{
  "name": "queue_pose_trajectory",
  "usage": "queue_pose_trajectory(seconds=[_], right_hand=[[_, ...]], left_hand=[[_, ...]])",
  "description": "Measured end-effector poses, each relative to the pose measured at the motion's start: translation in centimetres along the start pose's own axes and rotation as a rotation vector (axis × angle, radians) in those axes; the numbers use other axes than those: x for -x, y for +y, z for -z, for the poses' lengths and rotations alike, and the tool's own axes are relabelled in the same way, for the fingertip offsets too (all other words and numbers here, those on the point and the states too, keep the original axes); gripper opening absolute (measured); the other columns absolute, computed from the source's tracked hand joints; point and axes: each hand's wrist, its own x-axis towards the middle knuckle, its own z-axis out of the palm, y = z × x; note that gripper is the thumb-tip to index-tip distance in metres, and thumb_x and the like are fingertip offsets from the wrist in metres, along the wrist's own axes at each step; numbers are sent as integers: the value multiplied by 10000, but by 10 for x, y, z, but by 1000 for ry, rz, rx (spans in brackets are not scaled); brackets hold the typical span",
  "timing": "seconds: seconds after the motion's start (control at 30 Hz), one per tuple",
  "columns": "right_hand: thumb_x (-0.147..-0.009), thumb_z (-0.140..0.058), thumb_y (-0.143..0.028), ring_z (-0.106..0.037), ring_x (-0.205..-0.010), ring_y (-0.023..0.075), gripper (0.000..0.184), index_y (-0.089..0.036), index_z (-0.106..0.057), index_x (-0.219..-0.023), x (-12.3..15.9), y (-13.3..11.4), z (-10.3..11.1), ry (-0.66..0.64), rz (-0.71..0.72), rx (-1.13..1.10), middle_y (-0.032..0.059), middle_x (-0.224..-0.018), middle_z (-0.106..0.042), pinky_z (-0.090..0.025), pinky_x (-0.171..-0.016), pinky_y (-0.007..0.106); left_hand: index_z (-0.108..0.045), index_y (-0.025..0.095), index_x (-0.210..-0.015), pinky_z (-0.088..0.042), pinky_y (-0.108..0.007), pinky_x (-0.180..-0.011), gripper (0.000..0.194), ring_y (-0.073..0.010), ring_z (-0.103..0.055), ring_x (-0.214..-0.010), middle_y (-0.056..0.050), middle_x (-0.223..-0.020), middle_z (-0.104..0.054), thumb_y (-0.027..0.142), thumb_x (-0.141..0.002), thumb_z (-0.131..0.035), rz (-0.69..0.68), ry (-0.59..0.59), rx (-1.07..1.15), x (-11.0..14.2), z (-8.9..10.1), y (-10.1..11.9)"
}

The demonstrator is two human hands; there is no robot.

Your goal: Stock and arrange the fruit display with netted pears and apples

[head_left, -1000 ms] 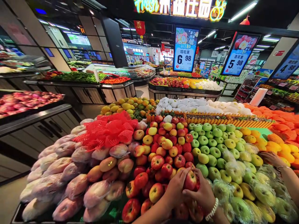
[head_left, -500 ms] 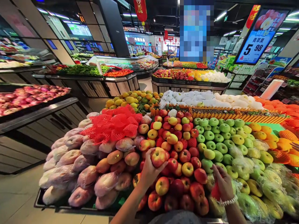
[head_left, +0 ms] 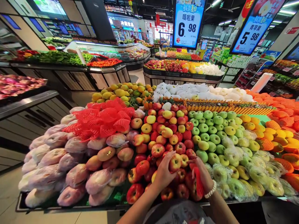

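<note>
A brightly lit supermarket produce hall spreads out behind a sloped fruit stand (head_left: 70, 203), with hanging price boards, one reading 6.98 (head_left: 187, 23), overhead. The landmark here is the heap of red-and-yellow apples (head_left: 163, 137) in the middle of the stand. To its left lie pale fruit wrapped in plastic film (head_left: 60, 158) under a pile of loose red foam nets (head_left: 102, 119); to its right lie the green apples (head_left: 210, 133), some in clear wrap lower down; behind it, white-netted fruit (head_left: 198, 93) and yellow citrus (head_left: 123, 91).

At the front edge of the red heap, the left hand (head_left: 163, 174) curls around one red-and-yellow apple (head_left: 175, 161), fingers pressed against its side, lifting or settling it among its neighbours; which one cannot be told. Just beside it, toward the green apples, the right hand (head_left: 202, 175), a white bead bracelet (head_left: 211, 189) at the wrist, pinches a red foam net sleeve (head_left: 197, 182) between thumb and fingers, held low over the front row of apples.

As a judgement: the apple in the left hand is bare, the sleeve is off any fruit, and most of the red heap shows no netting, while a few apples higher up sit in red sleeves. So the sorting of this front corner looks partway, with the held apple not yet placed and the sleeve not yet on or put away. A crumpled clear plastic bag (head_left: 179, 214) lies below the hands, nearest the camera.
</note>
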Motion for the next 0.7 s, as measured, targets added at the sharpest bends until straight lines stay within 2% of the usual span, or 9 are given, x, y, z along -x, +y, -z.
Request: queue_pose_trajectory(seconds=[0.03,0.1,0.2,0.3,0.37,0.47,0.57,0.63,0.7], right_hand=[[-884,-618,-754,-609,-533,169,615,-224,-709,-1183,-4,-6,6,69,25,3,87,-1001,-776,-525,-501,337],[-872,-633,-745,-668,-655,205,592,-235,-713,-1162,-10,-17,17,187,85,-3,77,-999,-777,-576,-620,370],[-891,-613,-723,-705,-991,278,533,-250,-725,-1108,-15,-23,26,315,202,1,79,-1087,-764,-574,-905,449],[-917,-594,-675,-660,-1147,289,463,-258,-729,-1066,-15,-18,25,397,245,15,75,-1161,-741,-523,-1015,475],[-923,-596,-631,-638,-1202,284,424,-262,-727,-1084,-14,-14,23,418,239,14,69,-1207,-729,-498,-1059,469],[-864,-664,-553,-643,-1198,281,395,-267,-716,-1131,-13,-9,21,394,193,-6,58,-1255,-716,-499,-1063,450],[-773,-733,-503,-667,-1121,286,438,-264,-700,-1138,-12,-9,21,364,140,-29,65,-1247,-713,-543,-985,439],[-744,-754,-497,-664,-1120,286,462,-262,-694,-1137,-12,-9,21,359,125,-39,69,-1251,-711,-550,-972,431],[-732,-767,-495,-655,-1151,285,469,-260,-692,-1132,-14,-8,21,366,123,-41,67,-1253,-711,-542,-996,425]], left_hand=[[-490,265,-1443,-458,-543,-1209,715,-309,-582,-1399,-118,-1464,-620,194,-804,-801,10,18,16,-2,1,0],[-471,265,-1443,-469,-522,-1202,752,-300,-581,-1397,-111,-1468,-610,202,-782,-824,13,-6,52,-4,0,3],[-455,265,-1463,-442,-547,-1224,821,-307,-555,-1419,-114,-1501,-586,203,-751,-859,-15,-150,6,-3,-8,9],[-491,279,-1464,-354,-637,-1264,811,-329,-556,-1411,-105,-1502,-595,172,-746,-852,-67,-316,-154,-4,-18,15],[-509,278,-1462,-332,-672,-1264,802,-341,-568,-1392,-104,-1477,-618,172,-743,-848,-97,-350,-249,-6,-21,17],[-525,263,-1463,-405,-651,-1222,798,-342,-607,-1329,-106,-1418,-660,173,-738,-846,-137,-320,-336,-7,-17,18],[-558,270,-1435,-503,-572,-1154,746,-322,-639,-1288,-97,-1396,-679,111,-747,-798,-173,-245,-372,-6,1,15],[-563,271,-1424,-539,-510,-1129,711,-305,-635,-1309,-96,-1402,-676,103,-765,-769,-177,-124,-367,-3,23,10],[-549,266,-1427,-546,-478,-1126,660,-291,-632,-1321,-102,-1404,-669,161,-812,-761,-141,54,-364,2,51,4]])
